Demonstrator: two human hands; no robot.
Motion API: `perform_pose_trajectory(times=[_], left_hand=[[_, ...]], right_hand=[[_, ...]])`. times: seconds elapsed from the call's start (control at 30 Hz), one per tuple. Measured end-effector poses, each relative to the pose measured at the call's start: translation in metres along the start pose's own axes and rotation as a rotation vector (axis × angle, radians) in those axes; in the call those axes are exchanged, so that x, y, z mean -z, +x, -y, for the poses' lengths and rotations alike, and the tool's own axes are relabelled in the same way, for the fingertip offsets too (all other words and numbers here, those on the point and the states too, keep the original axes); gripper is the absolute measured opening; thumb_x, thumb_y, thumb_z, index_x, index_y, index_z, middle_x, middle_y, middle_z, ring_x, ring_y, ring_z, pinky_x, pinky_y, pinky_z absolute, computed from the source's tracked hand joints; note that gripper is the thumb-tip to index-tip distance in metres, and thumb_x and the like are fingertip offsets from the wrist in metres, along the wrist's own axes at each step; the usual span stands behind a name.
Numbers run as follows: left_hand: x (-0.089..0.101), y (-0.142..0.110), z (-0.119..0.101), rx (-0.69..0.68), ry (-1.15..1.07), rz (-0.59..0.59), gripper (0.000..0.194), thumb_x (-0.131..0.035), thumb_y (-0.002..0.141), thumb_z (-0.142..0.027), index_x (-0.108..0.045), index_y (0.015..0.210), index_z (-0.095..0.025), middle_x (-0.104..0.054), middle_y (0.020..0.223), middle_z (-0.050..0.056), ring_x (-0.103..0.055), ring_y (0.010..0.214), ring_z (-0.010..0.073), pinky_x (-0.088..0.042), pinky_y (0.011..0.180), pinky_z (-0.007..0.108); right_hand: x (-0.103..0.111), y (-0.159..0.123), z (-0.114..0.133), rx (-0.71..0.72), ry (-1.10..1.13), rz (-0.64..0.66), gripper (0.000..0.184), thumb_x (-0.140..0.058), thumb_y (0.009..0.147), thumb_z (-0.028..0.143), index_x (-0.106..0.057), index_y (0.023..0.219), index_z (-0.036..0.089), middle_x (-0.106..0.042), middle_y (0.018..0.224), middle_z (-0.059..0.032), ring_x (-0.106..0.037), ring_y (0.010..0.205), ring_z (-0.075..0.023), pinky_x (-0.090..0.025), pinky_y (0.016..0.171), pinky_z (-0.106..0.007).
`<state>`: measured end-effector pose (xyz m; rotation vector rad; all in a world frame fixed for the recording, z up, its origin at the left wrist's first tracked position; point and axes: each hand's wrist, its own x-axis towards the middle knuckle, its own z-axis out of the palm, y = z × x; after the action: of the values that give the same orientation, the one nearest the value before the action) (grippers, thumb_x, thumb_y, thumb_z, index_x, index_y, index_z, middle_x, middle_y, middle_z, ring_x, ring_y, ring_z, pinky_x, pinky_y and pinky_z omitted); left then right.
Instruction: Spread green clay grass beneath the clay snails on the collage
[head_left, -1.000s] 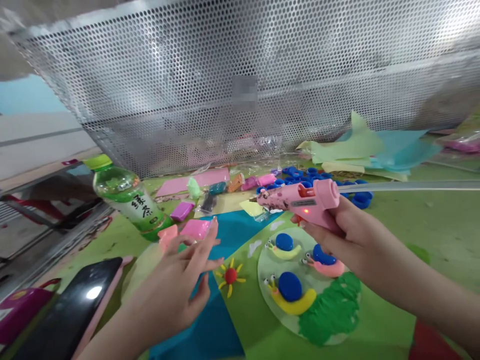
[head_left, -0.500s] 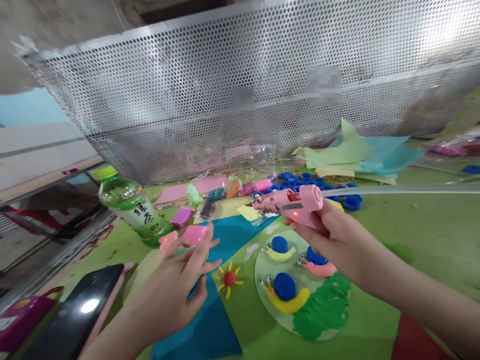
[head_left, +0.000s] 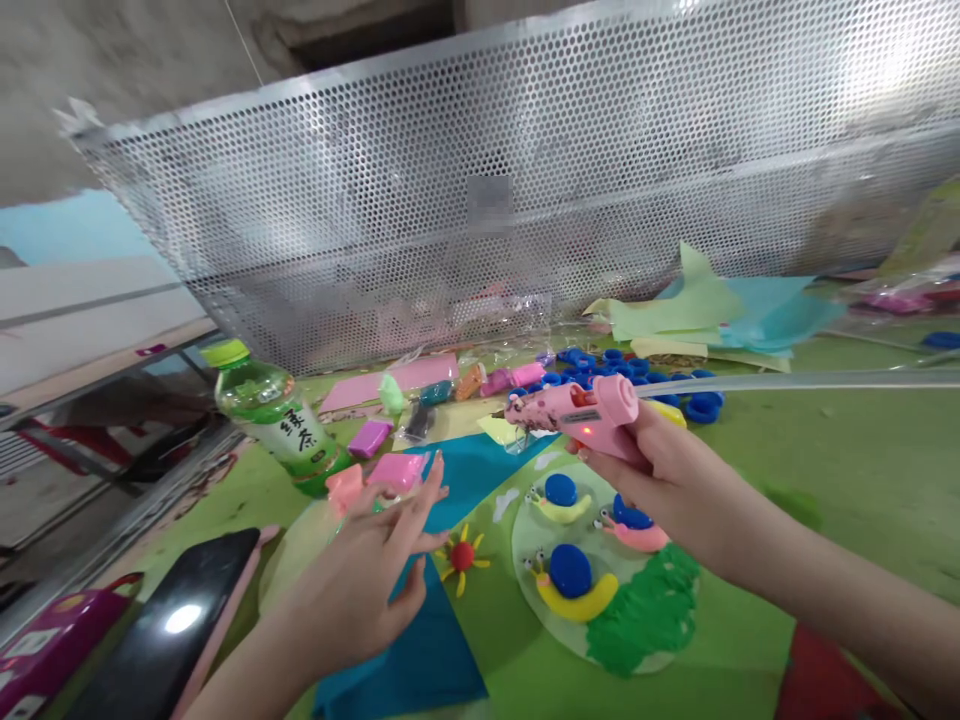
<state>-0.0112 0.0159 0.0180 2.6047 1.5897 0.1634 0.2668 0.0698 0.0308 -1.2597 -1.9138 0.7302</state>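
My right hand (head_left: 660,460) is wrapped round the handle of a pink hot glue gun (head_left: 581,415), its nozzle pointing left and a small orange light glowing. A long clear glue stick (head_left: 810,381) runs out of its back. Below it lies a pale round disc (head_left: 525,570) with blue-shelled clay snails, the nearest with a yellow body (head_left: 576,598), and a patch of green clay (head_left: 645,615). My left hand (head_left: 367,570) hovers with fingers spread over blue paper (head_left: 420,660), holding nothing. Beside its fingers is a red and yellow clay sun (head_left: 462,556).
A green tea bottle (head_left: 277,425) stands at the left, with a phone (head_left: 165,620) nearer me. Clay packets (head_left: 396,470), blue bottle caps (head_left: 703,405) and paper sheets (head_left: 675,305) lie toward the back. A perforated metal panel (head_left: 375,200) rises behind them.
The view has shifted slightly, so the bottle, phone and left hand appear a little further right. My right hand keeps its hold on the glue gun, and the left fingers stay spread.
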Motion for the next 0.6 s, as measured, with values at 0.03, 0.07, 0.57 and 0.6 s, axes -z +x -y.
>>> perform_pose_trajectory(times=[0.03,0.07,0.57,0.6], left_hand=[[0.002,0.000,0.001,0.031,-0.054,-0.041,0.071,-0.037,0.084,-0.020,0.005,0.141,-0.025,-0.066,0.109,0.000,-0.047,0.120,0.0265,-0.024,0.102,0.063],[0.004,0.000,0.003,0.076,-0.116,-0.097,0.066,-0.042,0.083,-0.026,-0.010,0.141,-0.027,-0.065,0.111,0.001,-0.046,0.120,0.0273,-0.022,0.104,0.062],[0.035,0.060,-0.051,0.235,-0.903,-0.206,0.023,-0.047,0.088,-0.026,-0.057,0.105,-0.015,-0.067,0.103,0.012,-0.066,0.086,0.0169,-0.057,0.072,0.033],[0.038,0.059,-0.050,0.248,-0.893,-0.230,0.021,-0.048,0.088,-0.028,-0.059,0.099,-0.014,-0.069,0.095,0.010,-0.067,0.079,0.0159,-0.057,0.069,0.033]], right_hand=[[0.001,0.000,0.001,-0.001,0.015,0.005,0.023,-0.047,0.087,0.043,-0.049,0.098,0.024,-0.050,0.061,0.0020,-0.044,0.045,-0.0133,-0.035,0.040,-0.024],[0.001,0.001,0.002,-0.001,0.032,0.007,0.021,-0.048,0.086,0.042,-0.049,0.095,0.023,-0.049,0.060,0.0023,-0.045,0.046,-0.0134,-0.036,0.041,-0.024],[0.019,0.003,0.012,-0.097,0.670,0.143,0.039,-0.065,0.072,0.048,-0.037,0.076,0.021,-0.045,0.049,0.0084,-0.043,0.044,-0.0080,-0.032,0.041,-0.020],[0.021,0.005,0.011,-0.084,0.662,0.129,0.039,-0.065,0.071,0.049,-0.038,0.076,0.021,-0.046,0.048,0.0081,-0.043,0.044,-0.0084,-0.033,0.041,-0.021]])
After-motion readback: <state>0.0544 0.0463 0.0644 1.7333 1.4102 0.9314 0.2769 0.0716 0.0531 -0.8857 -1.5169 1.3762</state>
